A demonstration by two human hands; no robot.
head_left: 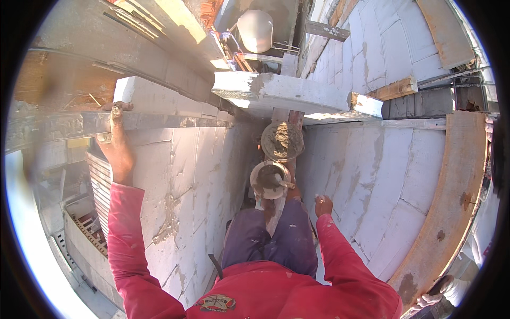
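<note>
My left hand (116,143) is closed around a long grey flat bar (170,122), which lies level across the left wall of white blocks (154,175). Pale smears, like mortar, coat its fingers. My right hand (323,206) hangs beside the right block wall (366,181) with its fingers curled, and nothing shows in it. Between the walls, beyond my knees, stands a small bucket (256,183) with a handled tool (285,184) resting in it. Just past it is a wider bucket (268,151) with wet grey mortar (284,139).
A white-grey beam (303,90) spans the gap ahead. Farther off stands a pale bucket (255,32). A wooden plank (451,196) runs along the right wall's top. At lower right another person's gloved hand (454,290) is by the plank's end. Boards (159,26) lean at upper left.
</note>
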